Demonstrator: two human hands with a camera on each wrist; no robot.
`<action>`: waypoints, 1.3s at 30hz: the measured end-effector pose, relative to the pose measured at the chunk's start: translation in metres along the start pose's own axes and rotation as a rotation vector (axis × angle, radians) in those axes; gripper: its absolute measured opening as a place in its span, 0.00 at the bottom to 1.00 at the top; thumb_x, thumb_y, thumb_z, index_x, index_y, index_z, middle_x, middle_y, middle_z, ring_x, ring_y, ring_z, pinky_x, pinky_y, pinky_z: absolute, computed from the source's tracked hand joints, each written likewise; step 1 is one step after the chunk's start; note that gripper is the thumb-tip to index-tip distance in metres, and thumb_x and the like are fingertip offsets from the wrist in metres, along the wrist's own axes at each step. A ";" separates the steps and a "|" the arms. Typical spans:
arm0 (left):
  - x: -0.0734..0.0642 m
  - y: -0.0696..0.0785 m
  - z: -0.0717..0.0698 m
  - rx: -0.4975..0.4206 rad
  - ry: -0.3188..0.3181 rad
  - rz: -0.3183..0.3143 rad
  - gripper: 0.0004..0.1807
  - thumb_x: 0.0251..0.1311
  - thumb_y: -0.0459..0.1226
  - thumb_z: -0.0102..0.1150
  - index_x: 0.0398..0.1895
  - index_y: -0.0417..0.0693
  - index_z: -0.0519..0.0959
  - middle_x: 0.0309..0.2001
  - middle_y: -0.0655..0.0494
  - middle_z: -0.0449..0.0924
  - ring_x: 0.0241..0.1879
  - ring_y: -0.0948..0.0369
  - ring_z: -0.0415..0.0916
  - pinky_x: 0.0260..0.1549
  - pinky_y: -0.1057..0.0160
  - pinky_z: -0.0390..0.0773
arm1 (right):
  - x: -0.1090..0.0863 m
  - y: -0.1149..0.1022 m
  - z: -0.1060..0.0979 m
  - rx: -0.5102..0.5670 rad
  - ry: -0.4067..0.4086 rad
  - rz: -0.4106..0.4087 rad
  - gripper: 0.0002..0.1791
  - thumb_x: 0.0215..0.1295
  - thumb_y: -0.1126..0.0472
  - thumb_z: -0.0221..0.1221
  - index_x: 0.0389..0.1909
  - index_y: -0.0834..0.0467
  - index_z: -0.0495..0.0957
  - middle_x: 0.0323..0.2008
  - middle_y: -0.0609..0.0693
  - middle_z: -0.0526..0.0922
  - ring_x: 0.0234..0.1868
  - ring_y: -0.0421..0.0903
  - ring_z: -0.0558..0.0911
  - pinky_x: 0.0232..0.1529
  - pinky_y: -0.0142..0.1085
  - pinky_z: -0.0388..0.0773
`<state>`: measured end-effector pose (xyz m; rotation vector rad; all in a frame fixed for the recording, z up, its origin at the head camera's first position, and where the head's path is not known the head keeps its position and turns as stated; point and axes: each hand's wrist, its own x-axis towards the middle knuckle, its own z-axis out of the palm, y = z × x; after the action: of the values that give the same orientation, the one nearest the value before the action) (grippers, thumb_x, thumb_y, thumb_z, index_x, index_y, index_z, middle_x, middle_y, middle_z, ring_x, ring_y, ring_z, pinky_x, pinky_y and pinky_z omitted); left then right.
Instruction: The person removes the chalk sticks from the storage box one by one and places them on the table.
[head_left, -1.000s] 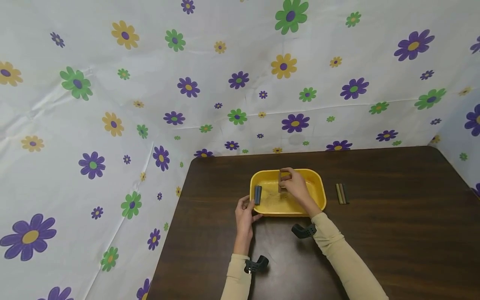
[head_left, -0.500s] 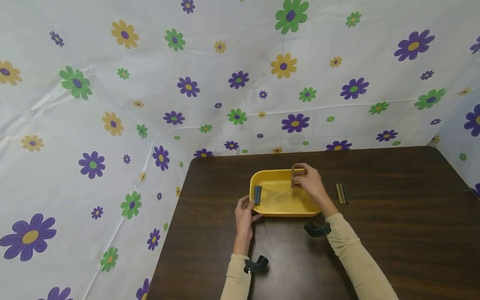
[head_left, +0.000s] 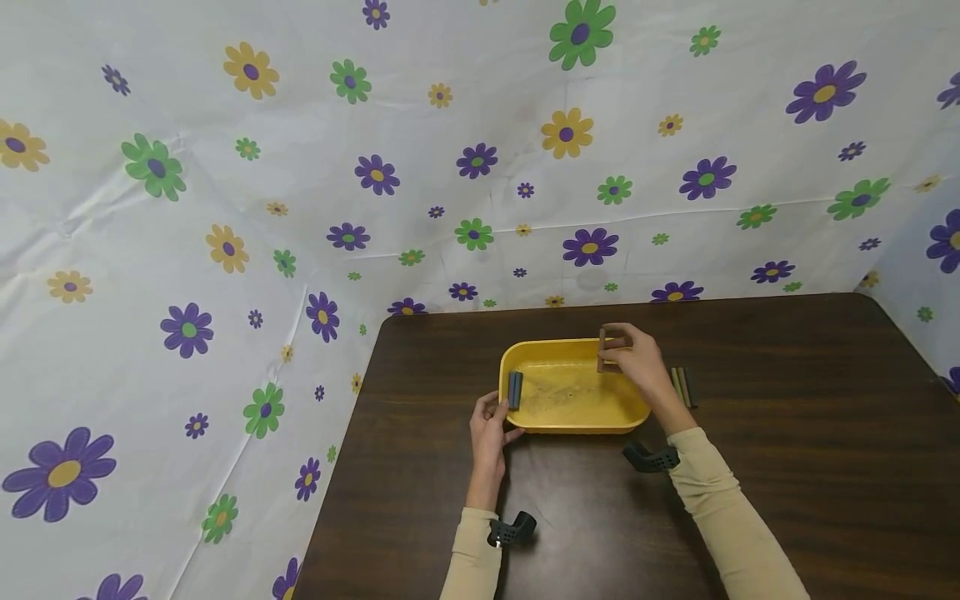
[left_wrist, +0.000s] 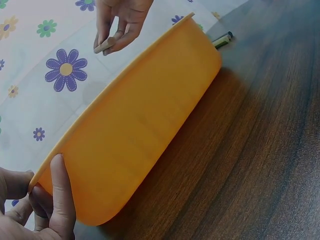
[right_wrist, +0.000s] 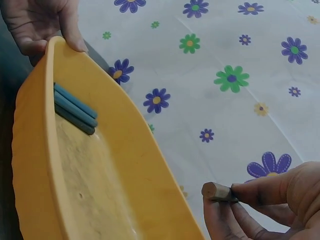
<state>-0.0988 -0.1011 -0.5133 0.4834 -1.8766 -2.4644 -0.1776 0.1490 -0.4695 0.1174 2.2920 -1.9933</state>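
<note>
My left hand [head_left: 489, 425] grips the near left corner of a yellow plastic tray [head_left: 570, 430], thumb and fingers at its rim [left_wrist: 75, 125]. My right hand [head_left: 639, 360] is above the tray's right side, pinching a short brown stick [head_left: 602, 350] between thumb and fingertips. In the right wrist view the brown stick [right_wrist: 216, 191] shows a flat, solid end, like modelling clay or thick chalk. Blue-grey sticks [head_left: 515, 390] lie side by side against the tray's left end; the right wrist view shows them [right_wrist: 75, 112] close together.
Several olive, brown and dark sticks [head_left: 681, 386] lie together on the dark wooden table [head_left: 787, 450] right of the tray, partly covered by my right wrist. A white flowered sheet [head_left: 420, 125] hangs behind the table and along its left side.
My right hand has moved right, and slightly away from me, across the tray, carrying the brown stick. My left hand and the tray have stayed in place.
</note>
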 end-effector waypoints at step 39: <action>0.016 -0.022 -0.007 -0.029 0.013 -0.013 0.20 0.68 0.35 0.54 0.61 0.38 0.69 0.53 0.32 0.68 0.50 0.35 0.71 0.26 0.61 0.83 | 0.027 0.115 -0.108 -0.227 0.207 0.003 0.26 0.67 0.62 0.58 0.66 0.52 0.69 0.50 0.64 0.77 0.36 0.45 0.82 0.30 0.33 0.82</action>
<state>-0.1086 -0.1039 -0.5399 0.5113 -1.8359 -2.4867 -0.1931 0.2718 -0.5712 0.3210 2.6237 -1.7777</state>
